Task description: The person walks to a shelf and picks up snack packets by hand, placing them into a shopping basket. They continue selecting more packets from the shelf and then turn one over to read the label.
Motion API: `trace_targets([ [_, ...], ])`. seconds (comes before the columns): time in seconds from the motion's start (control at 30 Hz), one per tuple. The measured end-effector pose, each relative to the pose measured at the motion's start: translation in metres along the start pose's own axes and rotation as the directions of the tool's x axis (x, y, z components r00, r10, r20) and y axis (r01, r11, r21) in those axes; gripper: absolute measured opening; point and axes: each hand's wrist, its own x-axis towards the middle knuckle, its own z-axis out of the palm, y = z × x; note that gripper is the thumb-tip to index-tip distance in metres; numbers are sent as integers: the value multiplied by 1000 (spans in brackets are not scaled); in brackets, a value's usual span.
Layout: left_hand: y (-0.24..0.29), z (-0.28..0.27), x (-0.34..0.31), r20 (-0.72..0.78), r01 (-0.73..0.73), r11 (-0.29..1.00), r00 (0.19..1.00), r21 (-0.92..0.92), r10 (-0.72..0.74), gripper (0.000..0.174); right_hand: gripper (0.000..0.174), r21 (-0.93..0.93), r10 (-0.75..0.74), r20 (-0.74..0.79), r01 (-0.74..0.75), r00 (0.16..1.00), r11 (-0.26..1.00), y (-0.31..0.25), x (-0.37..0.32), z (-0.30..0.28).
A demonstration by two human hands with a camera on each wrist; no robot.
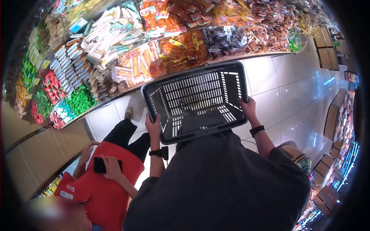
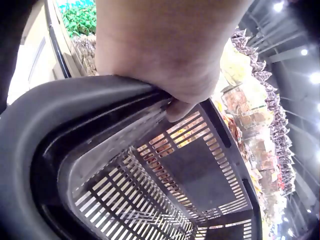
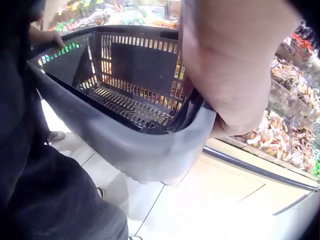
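Note:
A dark grey shopping basket (image 1: 200,124) with slotted walls is held at waist height, tilted so that its inside faces up. My left hand (image 1: 154,128) grips the rim at its left end, the thumb over the inside edge. On the opposite end my right hand (image 1: 248,108) holds the rim the same way. In the left wrist view the left hand (image 2: 170,70) wraps the thick rim, and its bare slotted floor (image 2: 145,200) shows below. The right hand (image 3: 225,95) curls over the basket corner in the right wrist view, most of its fingers hidden.
A long counter of packaged snacks (image 1: 177,50) runs just beyond the basket. At my left stands a person in a red top (image 1: 110,154), holding a black phone (image 1: 101,164). White floor tiles (image 1: 269,77) stretch to the right, with cardboard boxes (image 1: 327,50) and more shelves farther off.

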Motion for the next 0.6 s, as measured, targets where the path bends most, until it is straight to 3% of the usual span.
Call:
trace_targets([
  [0.13, 3, 1, 24, 9, -58, 998, 998, 0, 58, 27, 21, -95, -55, 3, 55, 998, 994, -9, 19, 1],
  [0.2, -3, 3, 36, 20, -65, 997, 998, -30, 65, 29, 21, -76, -59, 12, 60, 998, 995, -9, 32, 2],
  [0.3, -11, 8, 61, 15, -74, 995, 997, 66, 73, 33, 20, -25, -71, 22, 71, 997, 997, -9, 58, 8],
  [0.4, -9, 13, 69, 56, 9, 998, 998, 55, -12, 39, 21, -38, -94, 50, 96, 994, 995, -21, 74, 11],
  [0.47, 6, 16, 74, -54, 44, 958, 998, 283, -30, 45, 22, -59, -86, 61, 90, 994, 994, -26, 84, 9],
  [0.6, 10, 14, 79, -15, 99, 974, 995, 205, -98, 50, 26, -126, -83, 83, 93, 993, 988, -36, 89, 8],
])
